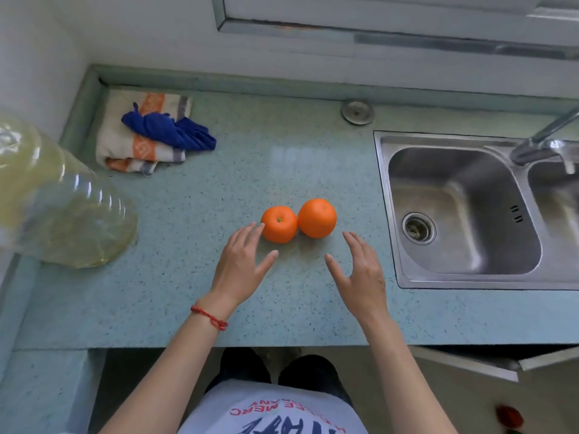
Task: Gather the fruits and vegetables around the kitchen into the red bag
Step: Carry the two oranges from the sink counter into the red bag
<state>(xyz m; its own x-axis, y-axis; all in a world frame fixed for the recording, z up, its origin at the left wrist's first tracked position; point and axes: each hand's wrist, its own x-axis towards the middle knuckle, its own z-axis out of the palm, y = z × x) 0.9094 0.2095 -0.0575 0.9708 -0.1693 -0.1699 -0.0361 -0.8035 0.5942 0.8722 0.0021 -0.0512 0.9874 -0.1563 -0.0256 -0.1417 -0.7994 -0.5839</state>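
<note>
We are seeing a clear bottle (59, 195) sitting far left on the counter (194, 277). Our left hand (241, 261), fingers spread and empty, is brushing the left orange (279, 224); touching it sits the right orange (317, 218). Our right hand (360, 270) is hovering empty, near the sink (463, 211).

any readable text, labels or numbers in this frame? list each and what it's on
Shirt: red print, upside down to the camera, only a fragment like "MERC" guessable; the rest is too distorted to read.
Shirt: large blue characters below it, cut off and unreadable.
Oranges, towel, sink: no text visible.
</note>
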